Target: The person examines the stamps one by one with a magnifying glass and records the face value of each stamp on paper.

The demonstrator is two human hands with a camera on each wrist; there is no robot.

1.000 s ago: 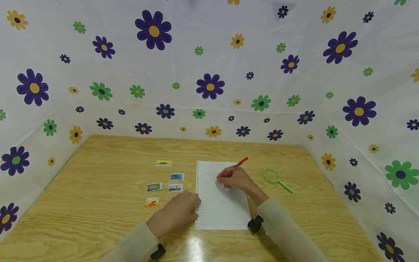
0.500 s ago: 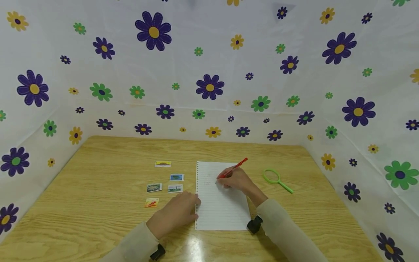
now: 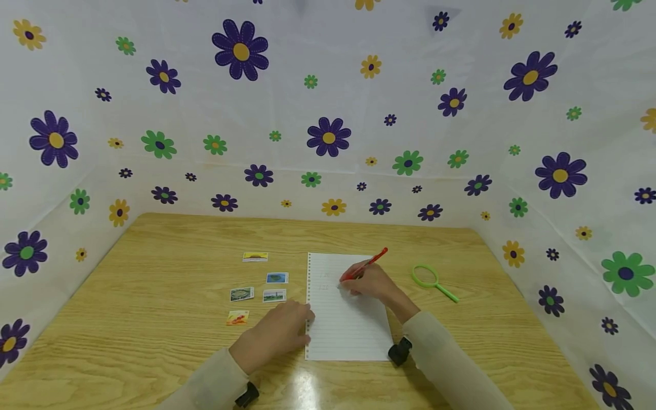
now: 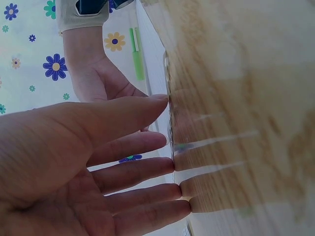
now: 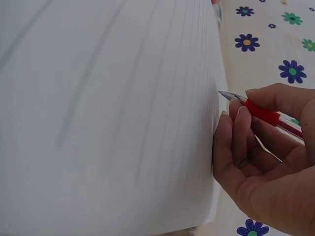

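A lined sheet of paper (image 3: 348, 330) with holes down its left edge lies on the wooden table. My right hand (image 3: 370, 281) rests on its upper part and pinches a red pen (image 3: 373, 259). In the right wrist view the tip of the pen (image 5: 263, 112) is right at the paper's surface. Faint red writing (image 3: 324, 281) shows on the sheet, left of the pen. My left hand (image 3: 277, 331) lies at the sheet's left edge, thumb and fingertips touching there. The left wrist view shows this hand's fingers (image 4: 142, 172) fairly straight, with nothing gripped.
Several small picture stamps lie left of the sheet, among them a yellow stamp (image 3: 255, 257), a blue stamp (image 3: 277, 278) and an orange stamp (image 3: 238, 318). A green magnifying glass (image 3: 445, 291) lies to the right. White flowered cloth (image 3: 277, 114) walls the table (image 3: 154, 273) behind and at both sides.
The head view has shifted very slightly. Both hands stay in nearly the same place, the pen still over the same part of the sheet.
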